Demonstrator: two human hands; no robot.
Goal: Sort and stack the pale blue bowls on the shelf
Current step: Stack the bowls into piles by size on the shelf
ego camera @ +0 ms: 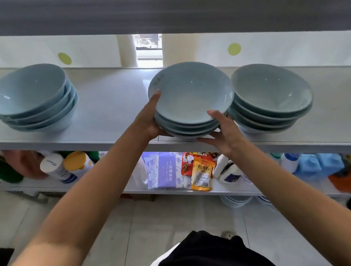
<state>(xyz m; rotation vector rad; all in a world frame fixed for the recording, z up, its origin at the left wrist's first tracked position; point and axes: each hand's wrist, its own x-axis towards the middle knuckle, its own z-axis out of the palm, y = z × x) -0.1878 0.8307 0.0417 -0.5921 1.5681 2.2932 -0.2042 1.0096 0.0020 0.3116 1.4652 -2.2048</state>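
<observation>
**Spotter:** What've you got?

**Me:** Both hands on the middle stack (pixel 190 100) of pale blue bowls, at the front lip of the shelf (pixel 108 101). My left hand (pixel 150 122) has its fingers wrapped round the near-left side, thumb up on the top rim. My right hand (pixel 223 131) is cupped under the near-right, fingers spread against the lower bowls.

**Spotter:** Risks?

**Me:** The base overhangs the edge, so I reckon a slack grip tips it towards me. It's just beside the right stack (pixel 273 96), maybe touching; a sideways nudge could chip rims. The left stack (pixel 32 99) sits well apart, leaning.

**Spotter:** Any writing?

**Me:** On the yellow packet (pixel 201 173) below, Chinese characters, too small to be sure of. The purple pack (pixel 164 171) has vertical characters, unreadable.
</observation>
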